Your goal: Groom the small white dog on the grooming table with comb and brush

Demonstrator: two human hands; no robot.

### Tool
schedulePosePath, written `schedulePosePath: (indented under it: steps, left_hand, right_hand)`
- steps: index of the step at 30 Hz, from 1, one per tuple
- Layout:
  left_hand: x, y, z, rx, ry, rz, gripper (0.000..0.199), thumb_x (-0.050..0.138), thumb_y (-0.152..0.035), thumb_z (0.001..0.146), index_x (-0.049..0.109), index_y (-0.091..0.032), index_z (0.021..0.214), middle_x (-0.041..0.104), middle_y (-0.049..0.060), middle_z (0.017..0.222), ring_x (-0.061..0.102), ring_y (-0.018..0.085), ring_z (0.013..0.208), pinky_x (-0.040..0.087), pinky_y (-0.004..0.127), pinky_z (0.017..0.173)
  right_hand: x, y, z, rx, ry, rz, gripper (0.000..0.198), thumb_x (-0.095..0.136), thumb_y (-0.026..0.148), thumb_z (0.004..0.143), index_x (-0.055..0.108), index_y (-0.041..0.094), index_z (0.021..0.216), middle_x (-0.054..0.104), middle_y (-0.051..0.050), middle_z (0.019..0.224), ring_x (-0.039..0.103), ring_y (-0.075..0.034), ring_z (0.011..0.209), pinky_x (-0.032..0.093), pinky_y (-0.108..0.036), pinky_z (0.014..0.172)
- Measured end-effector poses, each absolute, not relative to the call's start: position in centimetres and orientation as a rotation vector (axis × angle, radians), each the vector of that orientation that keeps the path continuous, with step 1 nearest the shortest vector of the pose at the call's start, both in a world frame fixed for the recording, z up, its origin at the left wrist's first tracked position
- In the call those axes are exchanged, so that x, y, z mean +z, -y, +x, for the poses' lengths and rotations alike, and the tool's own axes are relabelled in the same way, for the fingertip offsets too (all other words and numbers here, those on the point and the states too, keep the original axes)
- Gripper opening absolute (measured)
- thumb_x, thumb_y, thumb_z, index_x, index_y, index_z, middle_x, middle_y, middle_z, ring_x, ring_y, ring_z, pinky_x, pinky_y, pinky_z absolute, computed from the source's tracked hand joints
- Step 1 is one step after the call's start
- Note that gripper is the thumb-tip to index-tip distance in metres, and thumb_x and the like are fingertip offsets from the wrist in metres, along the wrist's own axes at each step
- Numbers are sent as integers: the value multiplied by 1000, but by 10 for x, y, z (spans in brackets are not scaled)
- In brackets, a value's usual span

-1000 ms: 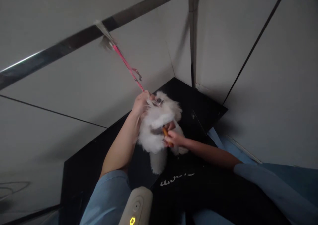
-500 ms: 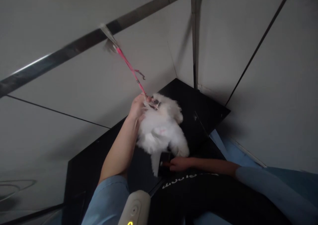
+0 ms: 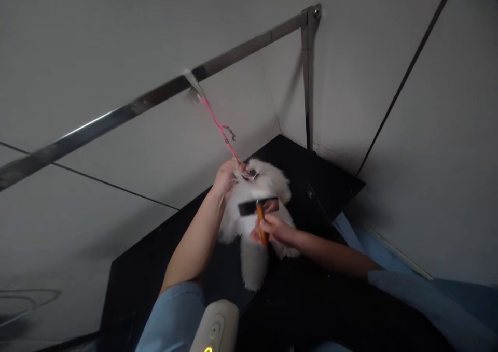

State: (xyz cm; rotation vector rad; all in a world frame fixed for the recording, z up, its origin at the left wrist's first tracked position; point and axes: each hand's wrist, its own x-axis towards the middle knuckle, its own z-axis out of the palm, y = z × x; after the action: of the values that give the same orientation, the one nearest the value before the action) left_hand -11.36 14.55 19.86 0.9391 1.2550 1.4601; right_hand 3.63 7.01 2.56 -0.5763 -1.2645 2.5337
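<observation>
1. The dog (image 3: pixel 259 187), white and fluffy, is up on the black table (image 3: pixel 151 261), one foreleg reaching toward the wearer.
2. The left hand (image 3: pixel 226 180) is at the side of the dog's head, where the strap (image 3: pixel 216 118) comes down. Its fingers curl inward and seem closed on the fur there; the fur hides most of them, so I cannot tell whether the strap's end is gripped as well.
3. The right hand (image 3: pixel 277 228) is in front of the dog's chest, its fingers wrapped around the orange handle of the brush (image 3: pixel 262 222).
4. The brush's dark, flat head lies crosswise before the chest, below the muzzle. Whether it presses into the fur or sits just clear of it, I cannot tell.
5. Above the dog, the strap leads up to the metal bar (image 3: pixel 155 97); a small clip (image 3: pixel 232 133) dangles beside the strap.
6. As to progress, brushing looks to be under way, with the chest in hand. The coat looks loose and fluffy; no clear line parts finished fur from unfinished, so how much is done or left cannot be judged.
</observation>
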Motion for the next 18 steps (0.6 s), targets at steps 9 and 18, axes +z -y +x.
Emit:
schedulePosePath:
  steps: [9,18]
  left_hand:
    - [196,-141,-115,1425,-1157,962,43,76,-44,75,44,-19,60,56,0,59,59,14,54,52,27,52]
    - [192,-139,-113,1403,-1196,1001,43,79,-39,73,48,-16,55,54,-1,54,57,11,55,50,23,55]
  right_hand:
    - [40,-68,26,2475,1121,-706,17,58,31,91,49,19,84,67,-2,74,65,-13,64,47,-25,62]
    - [46,-74,30,2423,1260,-472,34,62,50,87,47,21,88,69,-2,73,64,-13,60,44,-23,56]
